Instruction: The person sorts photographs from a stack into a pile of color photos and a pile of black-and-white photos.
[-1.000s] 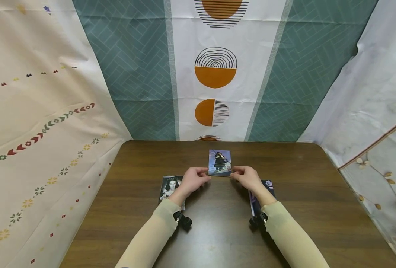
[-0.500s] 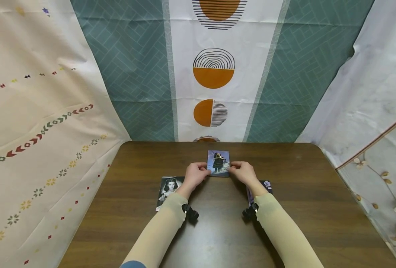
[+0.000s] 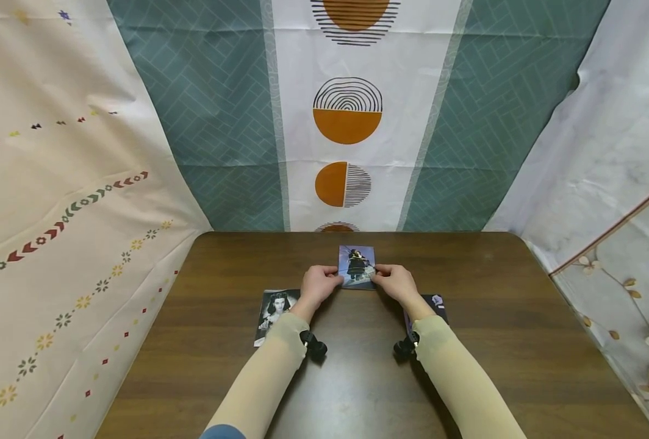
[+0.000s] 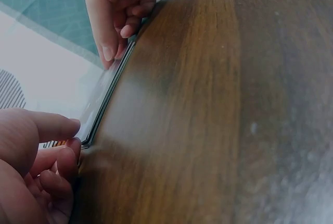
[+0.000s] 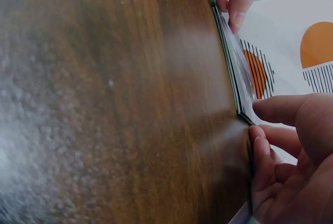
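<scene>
A thin stack of glossy picture cards [image 3: 357, 266] lies near the table's far edge, its top one showing a figure in a black dress against blue. My left hand [image 3: 318, 286] pinches the stack's near left corner between thumb and index finger. At the near right corner my right hand [image 3: 398, 283] does the same. In the left wrist view, the edge of the stack [image 4: 110, 91] shows several dark layers close over the wood, with the left thumb on top. The right wrist view shows the right thumb over the other end of the stack [image 5: 234, 62].
A black-and-white portrait card [image 3: 275, 311] lies left, partly under my left forearm. A dark card with purple print [image 3: 437, 302] is mostly covered by my right wrist. The brown wooden table [image 3: 352, 390] ends at a hanging patterned cloth [image 3: 236, 122].
Both wrists have drawn inward, and the thumbs now sit over the near corners of the card stack. More of the black-and-white card shows. The stack keeps nearly the same place on the table.
</scene>
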Tool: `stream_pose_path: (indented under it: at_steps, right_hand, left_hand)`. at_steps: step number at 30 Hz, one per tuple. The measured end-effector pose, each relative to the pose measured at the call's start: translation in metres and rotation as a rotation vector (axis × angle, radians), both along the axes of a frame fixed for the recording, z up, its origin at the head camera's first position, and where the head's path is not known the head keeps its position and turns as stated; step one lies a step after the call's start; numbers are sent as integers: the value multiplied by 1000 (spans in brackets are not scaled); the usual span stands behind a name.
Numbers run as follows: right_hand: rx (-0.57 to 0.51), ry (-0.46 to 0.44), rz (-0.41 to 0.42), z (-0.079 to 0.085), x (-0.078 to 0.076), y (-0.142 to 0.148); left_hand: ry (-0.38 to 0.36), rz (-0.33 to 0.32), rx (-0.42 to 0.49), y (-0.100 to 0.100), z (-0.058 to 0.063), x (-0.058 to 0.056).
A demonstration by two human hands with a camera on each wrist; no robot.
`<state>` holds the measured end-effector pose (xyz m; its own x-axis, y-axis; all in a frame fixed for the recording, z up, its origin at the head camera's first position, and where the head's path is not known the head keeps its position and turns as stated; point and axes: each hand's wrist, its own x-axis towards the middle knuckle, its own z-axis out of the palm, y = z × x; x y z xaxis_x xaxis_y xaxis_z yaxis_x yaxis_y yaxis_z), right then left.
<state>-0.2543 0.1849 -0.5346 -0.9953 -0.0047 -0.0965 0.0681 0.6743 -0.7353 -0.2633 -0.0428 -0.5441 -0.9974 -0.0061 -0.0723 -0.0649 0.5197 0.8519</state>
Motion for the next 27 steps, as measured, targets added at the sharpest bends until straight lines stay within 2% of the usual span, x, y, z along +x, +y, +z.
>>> stream_pose_path:
  at_steps: [6,13,27]
  right_hand:
    - [8,-10,9,-2,-1,1]
    - [31,13,24,-2,0,2]
    - [59,2,54,-2,0,2]
  left_hand:
    - [4,-2,-29,0,0,0]
    - [1,2,-35,2,-1,0]
    - [5,-16,-40,-1,-4,-1]
